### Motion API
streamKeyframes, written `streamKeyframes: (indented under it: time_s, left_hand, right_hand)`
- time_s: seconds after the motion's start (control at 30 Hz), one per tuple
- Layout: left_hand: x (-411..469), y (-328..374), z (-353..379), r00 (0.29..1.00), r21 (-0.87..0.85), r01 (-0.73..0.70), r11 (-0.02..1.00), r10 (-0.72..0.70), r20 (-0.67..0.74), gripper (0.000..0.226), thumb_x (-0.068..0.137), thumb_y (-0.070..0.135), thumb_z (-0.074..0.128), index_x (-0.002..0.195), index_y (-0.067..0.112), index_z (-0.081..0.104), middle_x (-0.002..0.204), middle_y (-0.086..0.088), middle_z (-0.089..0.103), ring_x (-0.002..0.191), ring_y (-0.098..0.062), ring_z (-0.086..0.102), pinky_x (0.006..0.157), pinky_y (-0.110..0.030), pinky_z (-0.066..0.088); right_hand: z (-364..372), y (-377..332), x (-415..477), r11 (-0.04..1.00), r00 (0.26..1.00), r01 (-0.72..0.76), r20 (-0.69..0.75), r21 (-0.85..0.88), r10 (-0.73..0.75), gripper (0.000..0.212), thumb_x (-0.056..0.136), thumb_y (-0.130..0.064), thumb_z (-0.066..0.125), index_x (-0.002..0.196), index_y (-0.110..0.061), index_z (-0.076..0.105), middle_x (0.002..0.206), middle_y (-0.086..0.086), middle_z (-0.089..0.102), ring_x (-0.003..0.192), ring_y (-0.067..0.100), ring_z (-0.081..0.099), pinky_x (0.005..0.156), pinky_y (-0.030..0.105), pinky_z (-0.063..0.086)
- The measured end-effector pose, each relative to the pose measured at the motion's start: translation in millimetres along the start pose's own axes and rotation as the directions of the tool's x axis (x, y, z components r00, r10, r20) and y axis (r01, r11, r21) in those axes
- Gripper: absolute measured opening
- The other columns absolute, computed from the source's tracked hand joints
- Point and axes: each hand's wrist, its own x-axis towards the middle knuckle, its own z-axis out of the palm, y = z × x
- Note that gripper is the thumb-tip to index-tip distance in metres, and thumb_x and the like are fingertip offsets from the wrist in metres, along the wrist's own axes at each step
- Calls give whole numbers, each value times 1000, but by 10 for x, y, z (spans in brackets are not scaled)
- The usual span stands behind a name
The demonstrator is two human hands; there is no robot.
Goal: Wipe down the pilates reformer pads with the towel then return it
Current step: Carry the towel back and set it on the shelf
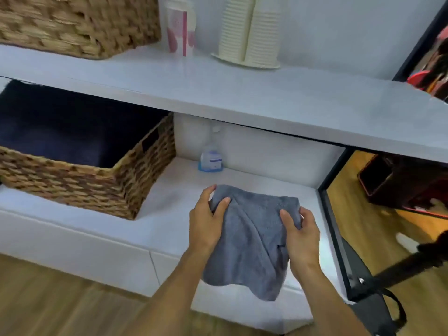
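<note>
Both hands hold the grey towel [252, 241]; left hand [206, 221] pinches its top left corner, right hand [300, 235] curls round its top right corner; towel hangs over lower shelf [169, 214] front edge, near the right end; wicker basket [97, 187] at left; small bottle [211, 161] at back.

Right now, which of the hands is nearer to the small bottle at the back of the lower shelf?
Left. The left hand grips the grey towel directly in front of the small bottle; the right hand grips it farther off to the bottle's right.
</note>
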Motion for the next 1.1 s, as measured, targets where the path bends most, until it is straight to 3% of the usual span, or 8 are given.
streamKeyframes:
  time_s: [0.1,0.27,0.37,0.5,0.57,0.83,1.0,1.1]
  left_hand:
    - [580,-441,413,1000,45,-14,999,13,16,44,93,36,62,134,22,53,123,1,66,110,-18,61,96,-23,46]
    - [1495,-795,891,988,53,96,994,-102,116,53,89,35,67,137,21,49,135,-4,58,114,-18,57,92,-20,40]
    - [1780,-918,977,958,95,77,992,-100,267,74,83,22,74,147,23,38,144,-2,49,126,-18,50,104,-25,40]
    - [1930,-1088,1031,970,221,-63,973,8,241,57,83,11,69,136,20,53,131,4,55,117,-10,50,76,6,28]
    - [1992,-1129,1109,983,254,-106,961,62,172,47,86,7,65,132,14,58,134,-1,55,123,-17,50,82,7,22]
    - [1885,-1131,1273,974,743,-221,631,99,205,39,103,35,32,138,24,44,153,-5,30,135,-28,33,109,-42,30]
    - [1585,-863,1114,992,540,-127,832,108,68,30,99,39,44,113,18,61,122,-8,58,111,-28,55,96,-43,45]
    - [1131,-489,922,997,218,-81,973,75,36,20,98,34,52,93,18,63,94,2,65,93,-21,62,75,-22,47]
  right_hand:
    - [184,417,665,999,1000,10,-6,-31,-11,16,91,-31,66,102,-33,54,98,-8,65,88,7,62,70,25,49]
    - [481,859,1602,997,999,-35,12,-68,36,9,92,-26,62,97,-24,56,100,7,66,86,20,63,77,39,53]
    - [554,974,1885,988,988,-72,124,-139,89,41,87,-23,67,124,-20,50,110,-1,64,95,20,61,79,36,50]
    - [603,1042,2102,925,982,-1,172,-379,71,62,83,-14,67,138,-22,41,118,7,63,96,24,57,77,29,42]
    - [650,1011,2210,919,986,27,164,-394,42,62,83,-12,67,138,-22,41,119,9,64,99,27,59,79,29,43]
    - [726,965,2273,742,982,179,168,-646,-90,43,94,-25,57,134,-11,49,132,19,52,114,37,54,98,46,46]
    - [542,780,1810,777,983,175,66,-605,-170,34,101,-27,44,132,-18,54,137,8,50,119,30,53,105,46,37]
    - [402,498,1272,836,974,214,48,-505,-220,25,102,-28,45,116,-15,62,117,9,62,99,24,59,91,36,46]
